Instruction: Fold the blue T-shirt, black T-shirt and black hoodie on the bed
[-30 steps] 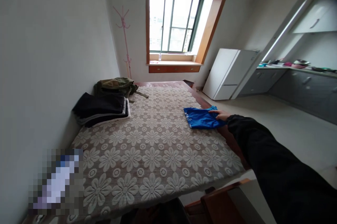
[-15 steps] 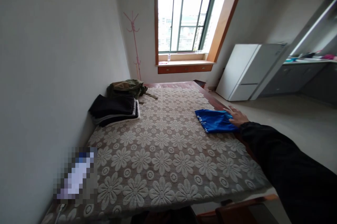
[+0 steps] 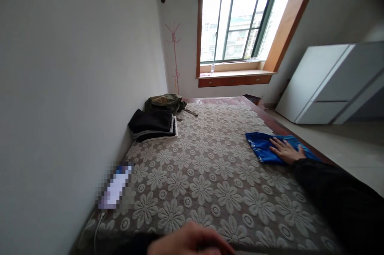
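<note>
My right hand (image 3: 287, 150) lies flat on a folded blue cloth (image 3: 258, 152), its fingers spread and pointing left. White lettering runs along the left edge of this shiny cloth, which rests near the right side of the table. At the bottom edge of the view is my left hand (image 3: 187, 241), blurred and partly cut off. Its visible fingers reach to the right, somewhat apart, with nothing seen in them. A floral tablecloth (image 3: 201, 165) lies under the blue cloth.
By the left wall are a stack of folded dark cloths (image 3: 153, 125) and an olive backpack (image 3: 165, 103). A pixelated phone-like object (image 3: 115, 191) with a cable lies at the near left. Beyond stand a pink coat rack (image 3: 175, 51), a window (image 3: 237, 23) and a white fridge (image 3: 318, 83).
My right hand has gone from the cloth's right edge to lying flat on top of it. My left hand has come into view at the bottom. The view has turned left.
</note>
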A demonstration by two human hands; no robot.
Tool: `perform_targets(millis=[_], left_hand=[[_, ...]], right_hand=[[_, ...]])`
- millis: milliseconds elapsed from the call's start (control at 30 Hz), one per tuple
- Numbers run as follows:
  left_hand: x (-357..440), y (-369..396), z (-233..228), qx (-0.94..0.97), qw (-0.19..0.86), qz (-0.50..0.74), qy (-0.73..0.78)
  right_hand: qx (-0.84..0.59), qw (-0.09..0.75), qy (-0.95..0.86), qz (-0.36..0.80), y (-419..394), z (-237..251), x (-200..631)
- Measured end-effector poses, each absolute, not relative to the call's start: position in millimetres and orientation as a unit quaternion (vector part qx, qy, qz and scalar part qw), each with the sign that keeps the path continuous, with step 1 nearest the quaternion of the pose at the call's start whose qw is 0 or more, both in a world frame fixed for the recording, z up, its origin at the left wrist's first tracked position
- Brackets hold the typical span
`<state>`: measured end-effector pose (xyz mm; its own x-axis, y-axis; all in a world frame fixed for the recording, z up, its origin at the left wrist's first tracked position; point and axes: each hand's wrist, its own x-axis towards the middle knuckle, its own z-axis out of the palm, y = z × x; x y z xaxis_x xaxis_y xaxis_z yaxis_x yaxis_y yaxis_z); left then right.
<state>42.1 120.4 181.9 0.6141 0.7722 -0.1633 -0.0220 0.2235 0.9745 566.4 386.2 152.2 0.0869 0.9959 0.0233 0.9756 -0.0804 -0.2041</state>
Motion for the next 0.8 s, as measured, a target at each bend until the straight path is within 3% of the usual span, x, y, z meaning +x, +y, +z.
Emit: perform_targets(millis=[67, 200, 233, 333, 433, 600, 800], left_hand=[[31, 183, 212, 0.602, 0.654, 0.29, 0.354], [-1, 316, 257, 0.766, 0.172, 0.278, 0.553], [-11, 342, 262, 0.756, 0.135, 0.273, 0.579], [-39, 392, 257, 0.725, 0.082, 0.271, 0.628], [-61, 411, 243, 0.712, 0.059, 0.257, 0.651], [-79, 426, 243, 0.701, 0.077, 0.244, 0.666], [-88, 430, 279, 0.656, 0.135, 0.309, 0.675]], right_hand=[[-0.751, 0.1, -0.65, 0.049, 381, 168, 542], [-0.696, 0.167, -0.697, 0.043, 358, 180, 475], [-0.673, 0.206, -0.708, 0.059, 351, 175, 460], [-0.599, 0.301, -0.736, 0.093, 330, 148, 425], [-0.563, 0.34, -0.745, 0.109, 320, 120, 413], [-0.519, 0.344, -0.773, 0.124, 322, 108, 415], [-0.518, 0.303, -0.791, 0.12, 320, 114, 412]])
